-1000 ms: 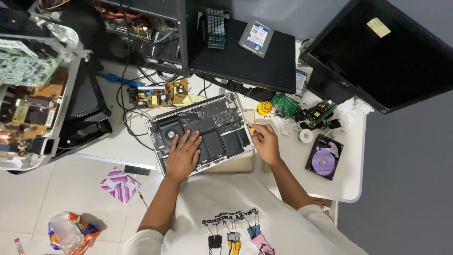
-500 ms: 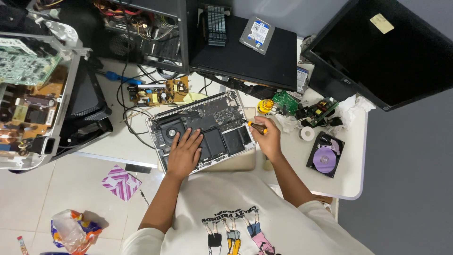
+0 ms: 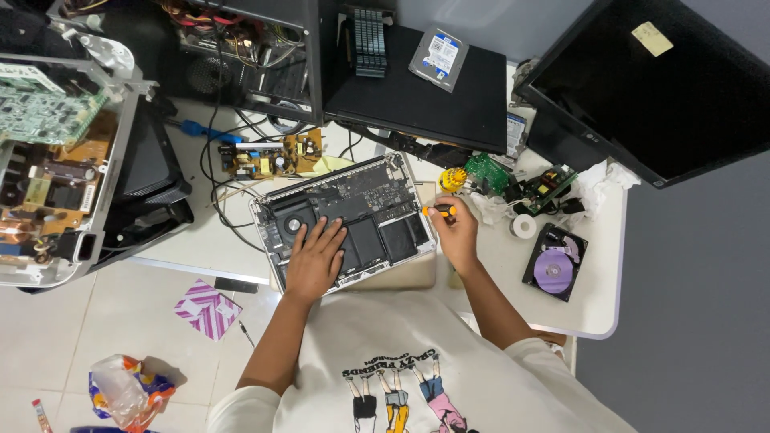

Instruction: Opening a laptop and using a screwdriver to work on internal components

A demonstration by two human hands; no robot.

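On the opened laptop (image 3: 345, 220), left hand (image 3: 314, 261) lay flat, fingers spread; at its 3 o'clock edge, right hand (image 3: 455, 236) was clamped on an orange-black screwdriver (image 3: 439, 211).

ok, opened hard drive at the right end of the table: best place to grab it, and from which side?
Take the opened hard drive by its two long black edges, coming from above. It lies flat with the purple platter exposed on top, so keep the grip off that face. Its right and near sides look free; the tape roll sits close at its upper left.
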